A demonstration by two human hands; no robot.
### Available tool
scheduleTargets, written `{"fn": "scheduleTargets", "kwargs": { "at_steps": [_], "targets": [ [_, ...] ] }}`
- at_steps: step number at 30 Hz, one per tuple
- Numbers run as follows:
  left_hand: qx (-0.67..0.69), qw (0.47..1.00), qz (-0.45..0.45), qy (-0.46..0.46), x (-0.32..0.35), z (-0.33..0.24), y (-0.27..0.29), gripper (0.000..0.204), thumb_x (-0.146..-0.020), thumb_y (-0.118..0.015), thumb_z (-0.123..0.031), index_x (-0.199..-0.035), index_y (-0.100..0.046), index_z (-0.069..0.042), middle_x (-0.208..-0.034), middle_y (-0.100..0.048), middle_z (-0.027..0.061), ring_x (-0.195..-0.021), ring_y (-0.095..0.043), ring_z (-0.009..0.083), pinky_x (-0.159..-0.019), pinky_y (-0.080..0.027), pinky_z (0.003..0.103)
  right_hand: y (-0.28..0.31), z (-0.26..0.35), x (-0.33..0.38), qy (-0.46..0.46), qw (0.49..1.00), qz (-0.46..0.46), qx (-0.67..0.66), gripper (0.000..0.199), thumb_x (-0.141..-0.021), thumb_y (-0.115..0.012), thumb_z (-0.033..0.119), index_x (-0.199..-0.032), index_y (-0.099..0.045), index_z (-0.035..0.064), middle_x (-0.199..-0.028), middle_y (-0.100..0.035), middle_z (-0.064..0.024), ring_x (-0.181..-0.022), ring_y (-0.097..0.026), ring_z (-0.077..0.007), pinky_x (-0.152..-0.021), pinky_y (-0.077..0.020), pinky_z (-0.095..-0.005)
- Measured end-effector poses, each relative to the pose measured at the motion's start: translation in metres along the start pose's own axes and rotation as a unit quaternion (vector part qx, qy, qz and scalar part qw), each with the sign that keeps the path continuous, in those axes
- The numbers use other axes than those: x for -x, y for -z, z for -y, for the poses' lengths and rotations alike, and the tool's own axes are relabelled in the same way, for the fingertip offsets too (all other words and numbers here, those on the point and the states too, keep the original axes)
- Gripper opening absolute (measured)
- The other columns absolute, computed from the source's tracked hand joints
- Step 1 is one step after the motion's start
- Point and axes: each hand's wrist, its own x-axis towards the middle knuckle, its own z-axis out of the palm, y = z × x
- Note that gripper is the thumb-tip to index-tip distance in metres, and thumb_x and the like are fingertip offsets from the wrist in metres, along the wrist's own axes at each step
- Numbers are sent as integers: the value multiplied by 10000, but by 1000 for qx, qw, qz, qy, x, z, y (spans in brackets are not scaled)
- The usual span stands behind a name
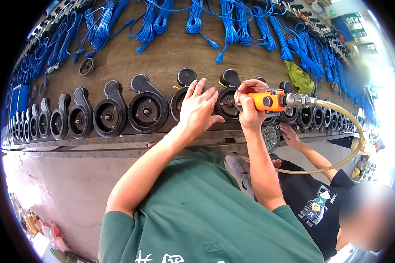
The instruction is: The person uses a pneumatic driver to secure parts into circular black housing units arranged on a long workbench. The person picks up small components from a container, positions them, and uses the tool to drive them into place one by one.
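My right hand point(251, 110) is closed round an orange air tool point(268, 101), held almost level, with a metal coupling point(299, 100) at its end. The tool's working tip is hidden by my fingers, close to a round black housing point(227, 101) with a metal shaft in its middle. My left hand point(198, 108) lies with fingers stretched over the neighbouring black housing point(174, 105) and covers much of it. Its thumb points toward the housing on the right. Short yellow wire ends show beside these housings.
Similar black housings point(148, 111) line the bench edge both ways. Bundled blue cables point(194, 19) lie across the far side, near a yellow-green cloth point(299, 77). A clear hose point(360, 131) loops right from the tool. A co-worker's hand point(292, 136) is beside a container of small metal parts point(270, 138).
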Motion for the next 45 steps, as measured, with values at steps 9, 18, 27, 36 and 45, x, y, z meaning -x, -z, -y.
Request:
{"fn": "scheduleTargets", "kwargs": {
  "at_steps": [9, 18, 27, 36, 45],
  "targets": [
    [9, 1000, -3, 1, -1, 1, 0, 778, -603, -850, -457, -1217, -654, -21, -1288, -624, 81, -1362, -406, 332, -1167, -273, 486, -1, -6, -3, -2, 1000, -15, 10, 247, -816, -478, -43, -1061, -510, -33, -879, -585, -109, -668, -547, -144, -666, -490, -289],
    [2, 1000, -8, 0, 0, 4, -5, 781, -598, -850, -466, -1212, -658, -23, -1287, -624, 80, -1359, -410, 329, -1165, -277, 480, 1, -13, -3, 6, 999, -1, -43, 259, -827, -544, -76, -1081, -527, -29, -887, -620, -83, -692, -580, -98, -619, -484, -220],
    [0, 1000, -6, -3, -1, 4, -4, 785, -596, -850, -468, -1216, -658, -27, -1285, -625, 80, -1356, -414, 330, -1165, -279, 478, 1, -9, -2, -5, 1000, 4, -5, 262, -817, -480, -47, -1075, -514, -22, -892, -594, -110, -672, -560, -141, -665, -496, -289],
    [8, 1000, -11, -6, 2, 3, 1, 785, -587, -859, -445, -1216, -657, -22, -1275, -632, 85, -1349, -424, 337, -1162, -283, 479, -1, -15, 3, -4, 998, 56, 0, 256, -823, -568, -67, -1064, -530, 13, -941, -598, -59, -835, -593, -103, -742, -492, -234],
    [20, 1000, -17, -6, 7, 6, 1, 766, -593, -862, -416, -1216, -656, -20, -1260, -638, 95, -1343, -433, 333, -1161, -283, 472, -5, -22, 6, 13, 996, 84, 23, 248, -815, -575, -65, -1044, -519, 14, -917, -606, -68, -812, -594, -113, -764, -489, -252]
  ]
}}
